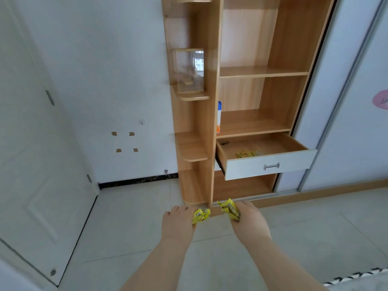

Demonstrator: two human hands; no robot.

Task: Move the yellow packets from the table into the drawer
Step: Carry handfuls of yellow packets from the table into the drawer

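- Our left hand (178, 223) grips the left bunch (201, 215) of yellow packets. The bunch sticks out from the thumb side, toward the other hand.
- Our right hand (249, 223) grips the right bunch (230, 210). It pokes up and to the left from the fingers.
- The two bunches are near each other, with a small gap between them. Both are held up over the floor (136, 227).
- The packets are shiny, crinkly and flat, with dark print on the yellow.
- The drawer (294, 159) is pulled out. It is up ahead and to the right of both hands, well apart from them.
- More loose packets (246, 154) lie flat on the drawer's bottom, near the front.
- The drawer is wood inside. Its front is smooth and white, with a thin metal handle (271, 166).
- The drawer sits in a tall wooden cabinet (212, 122) with flat shelves and round-edged side shelves.
- A clear box (189, 70) stands on one side shelf.
- A white bottle (219, 116) with a blue top stands just above the drawer.
- The floor has big, pale, smooth tiles.
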